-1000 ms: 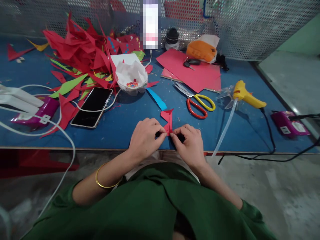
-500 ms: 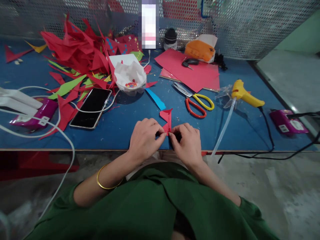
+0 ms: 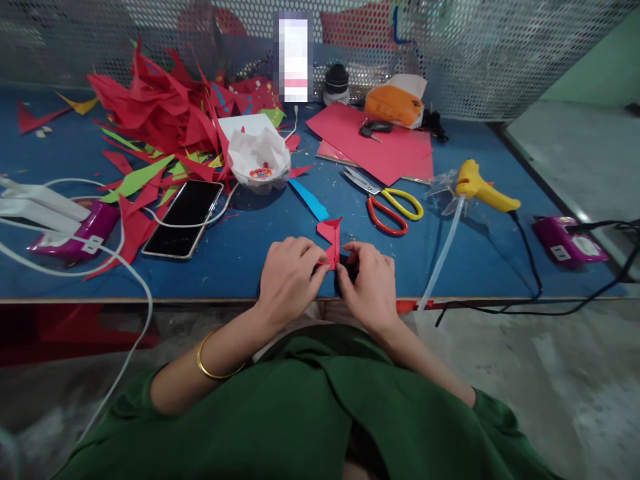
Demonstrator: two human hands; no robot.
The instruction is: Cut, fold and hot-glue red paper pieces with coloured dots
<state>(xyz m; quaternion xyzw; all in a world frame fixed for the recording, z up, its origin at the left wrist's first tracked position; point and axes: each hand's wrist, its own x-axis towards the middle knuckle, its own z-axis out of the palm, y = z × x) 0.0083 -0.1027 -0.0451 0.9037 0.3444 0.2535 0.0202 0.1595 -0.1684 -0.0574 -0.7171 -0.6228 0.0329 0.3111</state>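
A small folded red paper piece [image 3: 330,233] lies on the blue table near its front edge, between my hands. My left hand [image 3: 291,277] pinches the lower left part of it between thumb and forefinger. Against its lower right edge rests the thumb of my right hand [image 3: 369,280], whose forefinger is raised apart from the thumb. Just beyond the red piece is a blue paper strip [image 3: 308,200]. Scissors [image 3: 383,203] with one red and one yellow handle lie to the right of the strip.
A yellow glue gun [image 3: 480,188] with its cable lies at right, near a purple pack [image 3: 570,241]. Red sheets [image 3: 370,143] lie behind the scissors. A paper-lined bowl [image 3: 259,160], a phone [image 3: 184,219], white cables and piled red scraps [image 3: 150,100] occupy the left.
My right forefinger has lifted away from the red paper, opening a gap to the thumb. My left hand keeps its pinch. The whole view has shifted slightly.
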